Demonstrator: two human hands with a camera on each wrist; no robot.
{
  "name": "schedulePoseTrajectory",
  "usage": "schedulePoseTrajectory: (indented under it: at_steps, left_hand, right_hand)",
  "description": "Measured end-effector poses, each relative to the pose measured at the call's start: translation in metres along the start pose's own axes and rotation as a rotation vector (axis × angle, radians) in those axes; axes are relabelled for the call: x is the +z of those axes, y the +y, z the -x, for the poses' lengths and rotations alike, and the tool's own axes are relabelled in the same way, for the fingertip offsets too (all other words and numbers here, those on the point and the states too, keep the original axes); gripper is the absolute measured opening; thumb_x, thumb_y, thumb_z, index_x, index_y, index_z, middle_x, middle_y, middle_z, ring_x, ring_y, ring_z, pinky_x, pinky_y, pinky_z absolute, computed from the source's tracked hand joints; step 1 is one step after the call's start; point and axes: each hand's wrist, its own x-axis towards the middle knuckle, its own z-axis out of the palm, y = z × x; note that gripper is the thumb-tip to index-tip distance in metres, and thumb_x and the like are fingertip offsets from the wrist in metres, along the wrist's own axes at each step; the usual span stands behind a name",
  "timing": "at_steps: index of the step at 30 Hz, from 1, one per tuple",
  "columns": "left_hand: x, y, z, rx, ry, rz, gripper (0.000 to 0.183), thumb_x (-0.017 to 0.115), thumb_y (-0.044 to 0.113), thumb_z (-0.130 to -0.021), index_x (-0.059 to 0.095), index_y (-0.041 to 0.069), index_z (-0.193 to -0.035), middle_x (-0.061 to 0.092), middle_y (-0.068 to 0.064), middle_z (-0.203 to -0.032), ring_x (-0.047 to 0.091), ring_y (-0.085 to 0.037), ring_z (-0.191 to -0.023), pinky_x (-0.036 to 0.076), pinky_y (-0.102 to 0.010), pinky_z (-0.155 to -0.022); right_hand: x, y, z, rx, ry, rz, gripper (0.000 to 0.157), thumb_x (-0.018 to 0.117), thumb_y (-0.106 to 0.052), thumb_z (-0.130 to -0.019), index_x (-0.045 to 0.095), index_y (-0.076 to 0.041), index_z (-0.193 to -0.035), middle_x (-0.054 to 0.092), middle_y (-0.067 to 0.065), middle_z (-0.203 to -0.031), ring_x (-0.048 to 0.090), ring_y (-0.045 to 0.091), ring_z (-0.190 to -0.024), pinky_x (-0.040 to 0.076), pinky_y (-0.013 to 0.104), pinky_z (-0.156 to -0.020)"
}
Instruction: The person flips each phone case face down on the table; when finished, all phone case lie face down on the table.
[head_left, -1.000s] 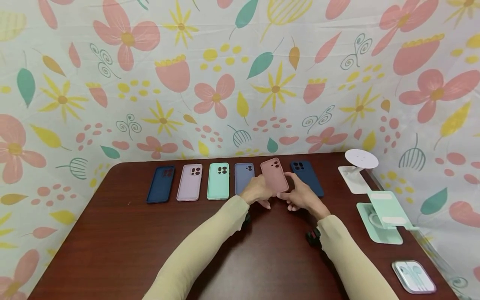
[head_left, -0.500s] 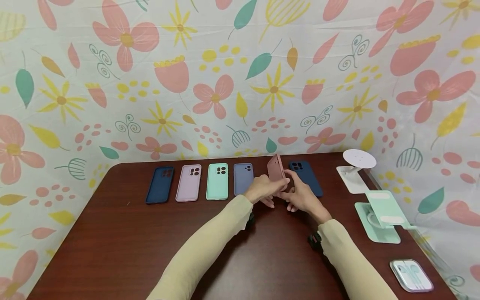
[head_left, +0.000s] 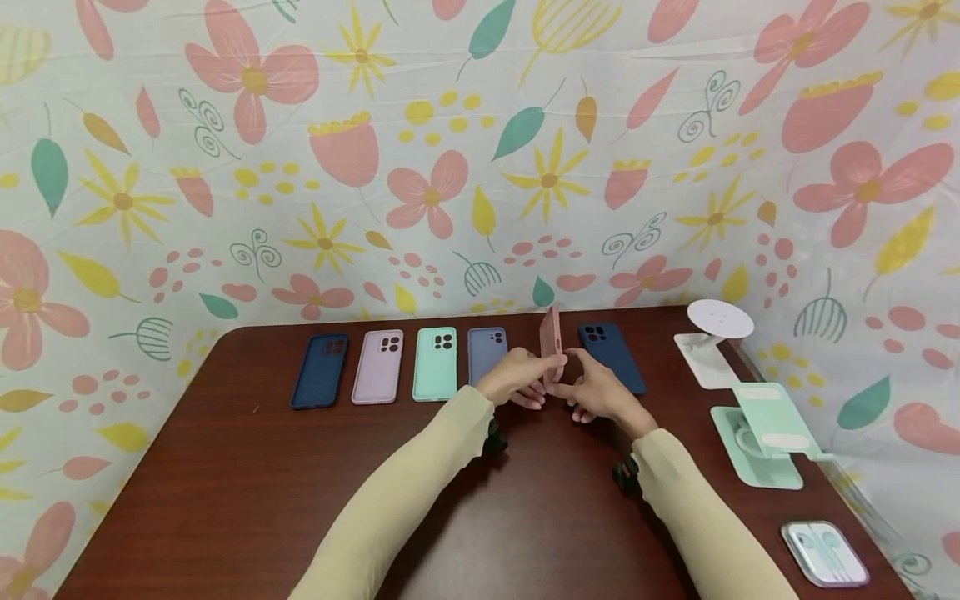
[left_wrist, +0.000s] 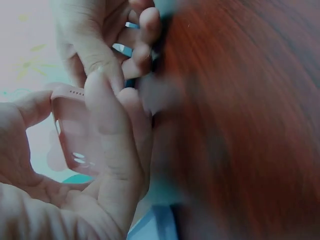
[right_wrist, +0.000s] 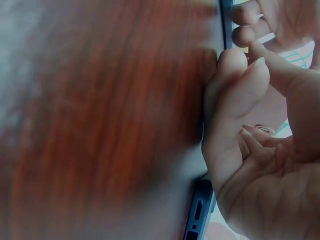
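Note:
A pink phone case [head_left: 551, 337] stands up on edge at the back of the table, nearly side-on in the head view. My left hand [head_left: 517, 375] grips it by its lower part, thumb across one side; in the left wrist view the case's hollow inside [left_wrist: 77, 130] shows between thumb and finger. From the right, my right hand [head_left: 600, 387] has its thumb and forefinger curled about the bottom end. Left of the pink case lies a blue-grey phone case [head_left: 486, 354], partly behind my left hand. A dark blue phone case [head_left: 611, 358] lies to the right.
Further left, a mint phone case [head_left: 435, 364], a lilac one [head_left: 377, 368] and a navy one [head_left: 320, 372] lie in a row. Along the right edge stand a white stand [head_left: 707, 358], a mint stand [head_left: 776, 417] and boxed earphones [head_left: 825, 554]. A floral curtain [head_left: 450, 242] hangs behind.
The pink case has turned from lying tilted with its inside facing up to standing on edge. My left thumb has come round onto its side; my right hand stays close at the bottom end.

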Motion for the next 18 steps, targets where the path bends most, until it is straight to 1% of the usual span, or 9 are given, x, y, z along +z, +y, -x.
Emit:
schedulePoseTrajectory:
  at_steps: [2,3,5,7,10,13,18]
  left_hand:
    - [-0.002,0.001,0.002,0.041,0.035,-0.024,0.065,0.073,0.05,-0.103,0.058,0.004,-0.145,0.071,-0.013,-0.087,0.065,-0.016,-0.06,0.064,-0.029,-0.058]
    - [-0.003,0.001,0.003,0.065,0.053,-0.037,0.07,0.074,0.048,-0.103,0.05,0.007,-0.155,0.073,-0.015,-0.089,0.065,-0.016,-0.06,0.065,-0.031,-0.059]
    - [-0.004,0.002,0.003,0.128,0.077,-0.066,0.075,0.074,0.041,-0.105,0.039,0.014,-0.166,0.076,-0.019,-0.094,0.066,-0.016,-0.06,0.068,-0.038,-0.064]
    - [-0.005,0.003,0.003,0.186,0.092,-0.093,0.071,0.073,0.033,-0.107,0.039,0.018,-0.168,0.077,-0.021,-0.095,0.068,-0.016,-0.06,0.069,-0.043,-0.068]
    - [-0.006,0.003,0.002,0.239,0.103,-0.088,0.061,0.071,0.023,-0.108,0.047,0.02,-0.164,0.078,-0.021,-0.092,0.069,-0.016,-0.059,0.07,-0.047,-0.069]
    - [-0.007,0.002,0.003,0.251,0.1,-0.046,0.056,0.07,0.018,-0.108,0.051,0.018,-0.161,0.077,-0.021,-0.092,0.068,-0.016,-0.058,0.07,-0.048,-0.069]
    - [-0.01,0.0,0.004,0.233,0.117,-0.003,0.055,0.067,0.016,-0.11,0.051,0.014,-0.162,0.074,-0.019,-0.093,0.067,-0.015,-0.059,0.07,-0.051,-0.073]
  right_hand:
    - [0.001,0.0,-0.002,0.016,-0.001,0.008,0.089,0.079,-0.037,-0.102,0.027,-0.01,-0.169,0.067,0.01,-0.079,0.068,0.016,-0.054,0.063,0.033,-0.054]
    - [0.001,0.0,-0.003,0.024,0.001,0.012,0.09,0.079,-0.037,-0.101,0.028,-0.01,-0.169,0.067,0.009,-0.078,0.068,0.017,-0.054,0.062,0.033,-0.054]
    - [0.001,0.0,-0.005,0.034,0.0,0.021,0.091,0.08,-0.04,-0.1,0.028,-0.01,-0.169,0.067,0.01,-0.079,0.068,0.018,-0.054,0.062,0.034,-0.054]
    - [0.002,0.0,-0.007,0.047,-0.003,0.029,0.091,0.08,-0.041,-0.1,0.029,-0.01,-0.169,0.067,0.01,-0.08,0.068,0.018,-0.055,0.063,0.033,-0.055]
    - [0.002,-0.001,-0.009,0.068,-0.01,0.031,0.09,0.079,-0.041,-0.1,0.031,-0.01,-0.169,0.067,0.011,-0.08,0.069,0.018,-0.055,0.063,0.033,-0.056]
    - [0.003,-0.001,-0.011,0.077,-0.018,0.033,0.089,0.079,-0.041,-0.1,0.032,-0.009,-0.168,0.065,0.01,-0.078,0.069,0.018,-0.054,0.063,0.033,-0.056]
    - [0.002,-0.002,-0.013,0.09,-0.034,0.036,0.088,0.079,-0.043,-0.1,0.035,-0.006,-0.166,0.062,0.006,-0.071,0.065,0.015,-0.052,0.061,0.031,-0.054]
